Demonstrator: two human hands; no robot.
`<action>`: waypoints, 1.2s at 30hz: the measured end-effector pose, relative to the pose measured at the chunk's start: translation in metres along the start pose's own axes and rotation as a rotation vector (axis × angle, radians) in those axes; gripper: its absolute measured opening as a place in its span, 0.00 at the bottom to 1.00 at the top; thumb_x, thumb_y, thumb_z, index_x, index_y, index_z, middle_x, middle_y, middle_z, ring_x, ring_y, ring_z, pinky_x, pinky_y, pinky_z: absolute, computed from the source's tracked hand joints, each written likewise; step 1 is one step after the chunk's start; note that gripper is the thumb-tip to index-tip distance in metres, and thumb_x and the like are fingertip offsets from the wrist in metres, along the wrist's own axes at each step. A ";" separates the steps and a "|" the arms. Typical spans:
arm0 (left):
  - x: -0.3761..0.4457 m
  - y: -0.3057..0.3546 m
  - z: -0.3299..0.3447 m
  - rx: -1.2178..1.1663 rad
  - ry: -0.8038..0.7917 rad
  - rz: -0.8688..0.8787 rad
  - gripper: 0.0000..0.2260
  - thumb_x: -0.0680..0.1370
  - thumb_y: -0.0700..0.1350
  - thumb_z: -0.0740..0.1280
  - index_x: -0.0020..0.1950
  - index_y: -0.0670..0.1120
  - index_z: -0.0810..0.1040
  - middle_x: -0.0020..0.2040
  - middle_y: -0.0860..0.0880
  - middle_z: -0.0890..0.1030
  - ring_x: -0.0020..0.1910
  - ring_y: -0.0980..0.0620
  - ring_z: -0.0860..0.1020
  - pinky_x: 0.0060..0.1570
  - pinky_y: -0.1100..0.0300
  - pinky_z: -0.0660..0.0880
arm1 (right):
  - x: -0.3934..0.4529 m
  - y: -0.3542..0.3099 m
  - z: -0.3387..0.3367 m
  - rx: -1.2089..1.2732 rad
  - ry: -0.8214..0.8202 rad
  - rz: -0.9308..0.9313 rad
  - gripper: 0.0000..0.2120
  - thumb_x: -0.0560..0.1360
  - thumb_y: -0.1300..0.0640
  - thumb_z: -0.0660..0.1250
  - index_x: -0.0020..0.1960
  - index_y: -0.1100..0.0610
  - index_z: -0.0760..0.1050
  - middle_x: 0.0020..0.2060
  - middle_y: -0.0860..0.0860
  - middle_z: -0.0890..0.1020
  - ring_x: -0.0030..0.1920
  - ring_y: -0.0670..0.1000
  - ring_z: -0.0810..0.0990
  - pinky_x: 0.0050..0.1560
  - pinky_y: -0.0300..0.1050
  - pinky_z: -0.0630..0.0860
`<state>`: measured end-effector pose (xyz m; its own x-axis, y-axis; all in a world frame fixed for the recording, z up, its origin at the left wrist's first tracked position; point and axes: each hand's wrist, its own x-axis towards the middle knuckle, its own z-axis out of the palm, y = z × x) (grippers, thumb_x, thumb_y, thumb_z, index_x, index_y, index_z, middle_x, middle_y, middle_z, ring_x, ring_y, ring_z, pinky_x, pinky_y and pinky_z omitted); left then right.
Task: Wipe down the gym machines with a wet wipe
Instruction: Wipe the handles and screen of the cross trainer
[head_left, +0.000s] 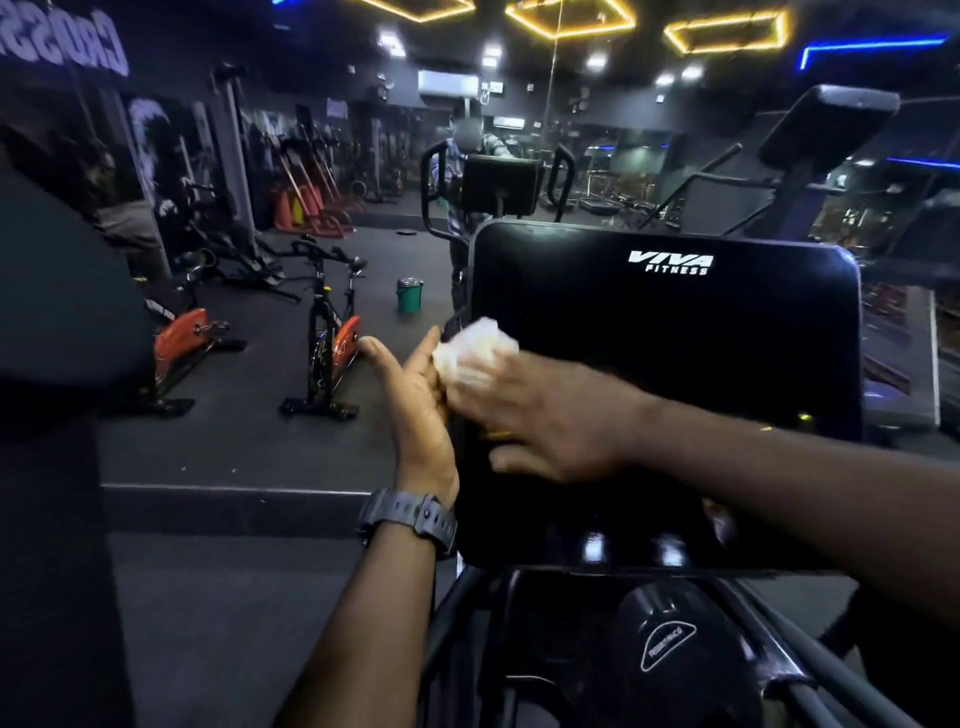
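Head view: one glossy black console panel (670, 374), marked VIVA FITNESS near its top edge, faced the wearer upright with a slight backward tilt, its long axis running left to right. One crumpled white wet wipe (475, 348) lay against the panel's left edge, pressed there by the right hand (540, 421), whose fingers were spread nearly straight over it, the arm reaching in from the right across the panel's lower half. The left hand (415, 400), a dark wristwatch (410, 517) on its wrist, stood edge-on just beside the panel's left side, palm toward the panel; its fingers were straight and relaxed, gripping nothing, and touched or nearly touched the wipe. Below the panel sat a round black resistance knob (670, 647) among dark frame tubes. On the floor to the left stood two orange-and-black exercise bikes (332, 332), well apart from the panel, and a green bucket (409, 295) farther back. A mirror wall (519, 156) behind the panel reflected the machine and a person.
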<state>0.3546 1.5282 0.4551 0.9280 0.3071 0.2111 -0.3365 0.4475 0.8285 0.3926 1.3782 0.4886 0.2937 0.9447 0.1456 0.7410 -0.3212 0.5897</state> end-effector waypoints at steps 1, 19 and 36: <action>0.001 -0.001 -0.002 -0.008 0.000 0.000 0.42 0.77 0.70 0.36 0.73 0.46 0.71 0.66 0.49 0.79 0.68 0.53 0.74 0.71 0.54 0.67 | -0.014 -0.022 0.005 0.017 -0.053 -0.087 0.32 0.83 0.39 0.50 0.76 0.62 0.64 0.75 0.61 0.66 0.77 0.60 0.61 0.78 0.54 0.50; -0.002 0.003 0.015 0.036 -0.153 0.057 0.47 0.70 0.78 0.43 0.78 0.49 0.63 0.76 0.53 0.67 0.75 0.58 0.65 0.74 0.57 0.60 | 0.045 0.046 -0.029 0.100 -0.025 0.215 0.35 0.82 0.40 0.42 0.79 0.64 0.55 0.79 0.61 0.53 0.80 0.58 0.49 0.79 0.53 0.45; 0.019 0.011 0.031 0.198 -0.103 0.035 0.51 0.63 0.84 0.48 0.77 0.54 0.66 0.79 0.51 0.62 0.78 0.52 0.59 0.78 0.44 0.52 | -0.012 0.033 -0.016 0.148 0.065 0.493 0.30 0.84 0.46 0.50 0.79 0.64 0.56 0.79 0.60 0.56 0.79 0.59 0.53 0.78 0.56 0.54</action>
<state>0.3731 1.5129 0.4847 0.9311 0.2280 0.2849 -0.3404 0.2614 0.9032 0.4038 1.3570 0.5187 0.5946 0.6796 0.4296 0.6030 -0.7304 0.3208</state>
